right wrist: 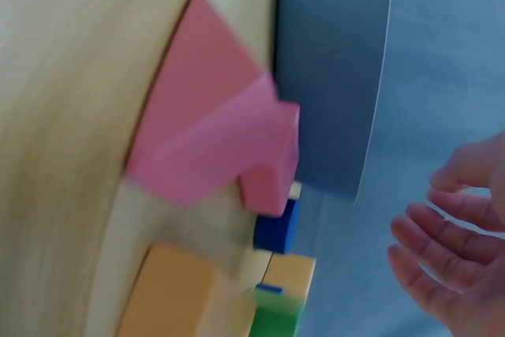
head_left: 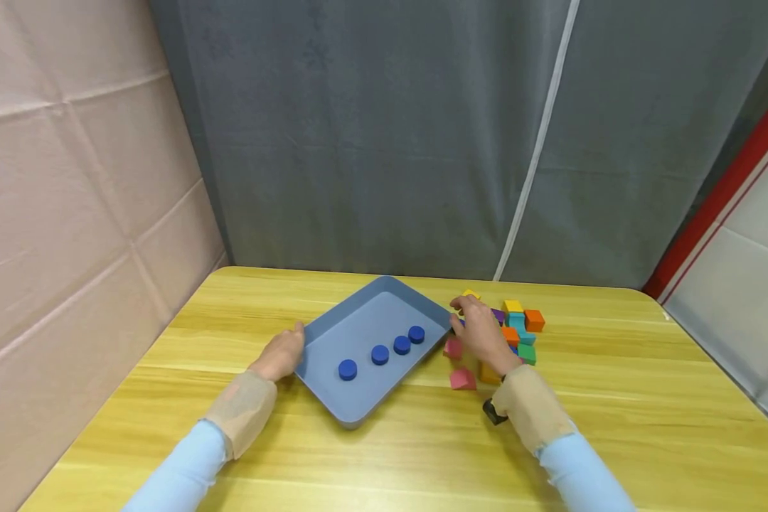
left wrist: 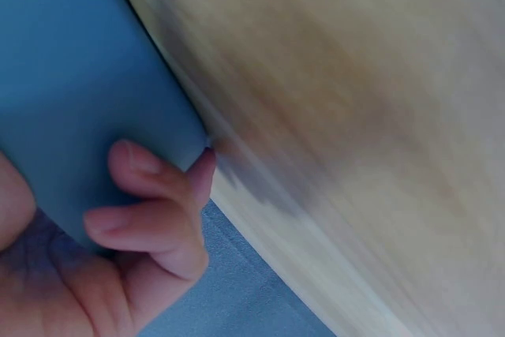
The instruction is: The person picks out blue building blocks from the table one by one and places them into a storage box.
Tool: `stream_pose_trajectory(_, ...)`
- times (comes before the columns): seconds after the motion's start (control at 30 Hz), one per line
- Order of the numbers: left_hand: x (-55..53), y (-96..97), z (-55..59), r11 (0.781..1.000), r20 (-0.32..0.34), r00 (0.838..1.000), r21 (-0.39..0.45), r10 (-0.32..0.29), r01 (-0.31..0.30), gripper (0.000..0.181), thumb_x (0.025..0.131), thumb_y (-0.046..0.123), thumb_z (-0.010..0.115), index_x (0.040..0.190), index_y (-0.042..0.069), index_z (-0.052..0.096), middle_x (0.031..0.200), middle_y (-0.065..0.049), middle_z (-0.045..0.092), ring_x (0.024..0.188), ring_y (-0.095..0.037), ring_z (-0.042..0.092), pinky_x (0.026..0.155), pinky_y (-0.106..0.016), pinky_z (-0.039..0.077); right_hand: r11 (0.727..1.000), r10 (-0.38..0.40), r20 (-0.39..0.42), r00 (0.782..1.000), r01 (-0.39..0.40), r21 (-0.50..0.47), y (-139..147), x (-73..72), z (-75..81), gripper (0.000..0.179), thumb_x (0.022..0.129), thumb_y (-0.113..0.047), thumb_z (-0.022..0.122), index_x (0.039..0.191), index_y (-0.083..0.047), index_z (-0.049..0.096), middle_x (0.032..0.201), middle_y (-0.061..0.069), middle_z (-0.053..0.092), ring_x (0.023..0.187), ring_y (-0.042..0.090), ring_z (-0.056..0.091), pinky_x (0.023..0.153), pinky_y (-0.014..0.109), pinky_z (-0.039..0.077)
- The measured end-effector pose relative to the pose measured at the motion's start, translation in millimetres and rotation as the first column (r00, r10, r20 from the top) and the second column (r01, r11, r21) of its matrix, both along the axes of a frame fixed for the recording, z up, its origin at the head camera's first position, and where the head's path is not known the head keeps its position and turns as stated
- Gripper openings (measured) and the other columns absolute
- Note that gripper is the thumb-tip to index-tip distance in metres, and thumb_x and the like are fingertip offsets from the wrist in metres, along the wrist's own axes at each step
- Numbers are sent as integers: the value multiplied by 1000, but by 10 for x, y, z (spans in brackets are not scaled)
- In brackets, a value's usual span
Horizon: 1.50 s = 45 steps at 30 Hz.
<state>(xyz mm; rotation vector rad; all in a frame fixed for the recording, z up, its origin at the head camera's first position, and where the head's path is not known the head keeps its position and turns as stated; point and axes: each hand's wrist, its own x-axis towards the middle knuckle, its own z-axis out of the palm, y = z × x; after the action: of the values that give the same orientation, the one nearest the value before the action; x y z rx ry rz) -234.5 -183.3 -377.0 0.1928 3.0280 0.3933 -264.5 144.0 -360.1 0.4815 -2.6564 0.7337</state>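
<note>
In the head view, your left hand (head_left: 281, 354) grips the left side of the blue-grey tray (head_left: 352, 318), which sits aslant on the table (head_left: 621, 384) with four dark blue discs (head_left: 380, 355) inside. Your right hand (head_left: 481, 333) is at the tray's right corner, beside coloured blocks (head_left: 534, 321). In the left wrist view, your fingers (left wrist: 150, 230) curl against the tray. In the right wrist view, your right fingers are loosely bent, nothing visible in them, near the pink blocks (right wrist: 197, 92).

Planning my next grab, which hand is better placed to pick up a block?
Probably the right: the right hand is close to the blocks and looks empty, while the left hand grips the tray on the side away from them.
</note>
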Motion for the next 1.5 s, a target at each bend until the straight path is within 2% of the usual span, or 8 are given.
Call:
stream_pose_trajectory(0.23,8,-3,11,1000,3,1000,-15,-12,12,52,78,-10,46,126,-18,29,99,-36,53,86,-37,56,73,-44,49,999,-41,67,997,39,37,127,-14,-33,28,78,-1,60,104,9,57,99,21,57,85,32,56,77,43,50)
stream_pose_trajectory(0.47,15,2,15,1000,-16,1000,-11,-19,18,48,77,-9,47,122,-19,32,94,-35,54,82,-37,57,70,-44,50,995,-15,140,990,2,98,203,-25,-73,37,77,-2,63,110,12,52,106,27,53,91,36,55,79,45,49)
stream_pose_trajectory(0.63,7,5,6,1000,-13,1000,-6,-7,7,47,78,-9,47,122,-18,33,96,-35,54,86,-39,57,73,-45,49,993,-5,222,975,-22,117,197,-60,-113,43,79,-4,62,115,14,48,114,30,50,102,39,51,86,47,45)
stream_pose_trajectory(0.77,8,8,1,1000,8,1000,-11,-1,1,48,80,-9,44,125,-18,30,101,-37,52,90,-40,56,76,-46,49,991,-6,277,961,-31,129,175,-95,-158,44,81,-7,61,117,14,46,116,29,49,102,38,51,88,47,44)
stream_pose_trajectory(1.03,13,1,10,1000,-7,1000,-15,-13,13,44,78,-8,49,119,-17,34,91,-33,54,81,-36,57,68,-42,50,983,16,282,959,-66,169,130,-123,-206,40,82,-8,61,114,13,51,112,28,52,98,36,52,88,48,43)
stream_pose_trajectory(1.27,19,9,6,1000,8,1000,-1,-4,4,52,79,-8,48,126,-18,28,101,-36,52,89,-38,56,74,-45,49,974,36,287,957,-98,205,122,-137,-220,35,83,-6,59,112,12,53,108,26,54,93,34,53,87,45,45)
stream_pose_trajectory(1.5,13,-6,-5,1000,-10,1000,-5,-15,15,52,78,-7,50,125,-18,29,99,-36,53,89,-40,56,75,-46,49,968,14,320,947,-93,233,121,-155,-203,38,83,-6,58,117,11,51,111,27,53,96,35,53,88,46,44)
